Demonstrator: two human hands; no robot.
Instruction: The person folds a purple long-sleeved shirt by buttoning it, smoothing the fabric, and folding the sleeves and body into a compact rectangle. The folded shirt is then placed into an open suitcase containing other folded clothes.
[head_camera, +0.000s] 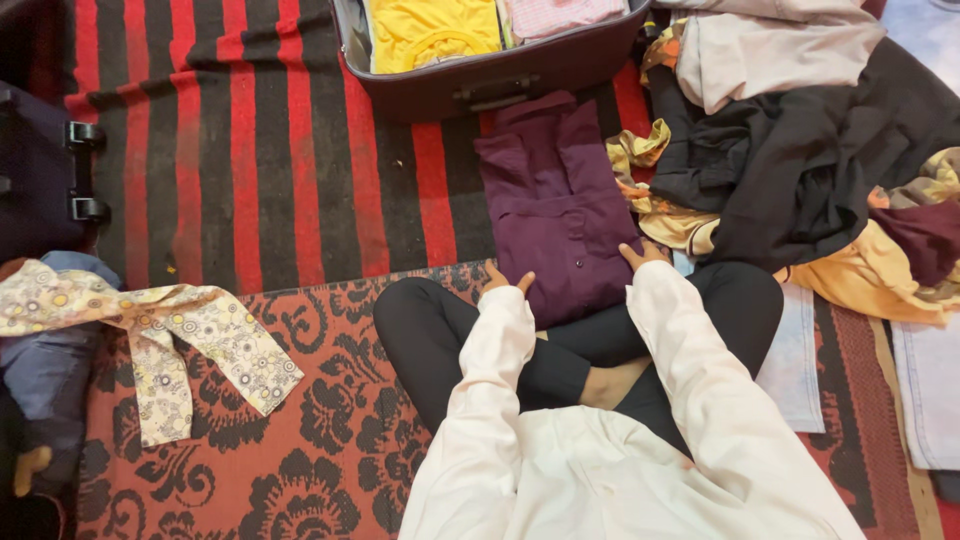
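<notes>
A red-and-black striped woven rug covers the far floor. On it, far centre, stands an open dark suitcase holding folded yellow and pink clothes. A heap of black, beige and mustard garments lies to the right. A folded dark purple buttoned shirt lies near the crossed legs. The left hand and right hand press its near corners, fingers mostly hidden, seemingly flat.
</notes>
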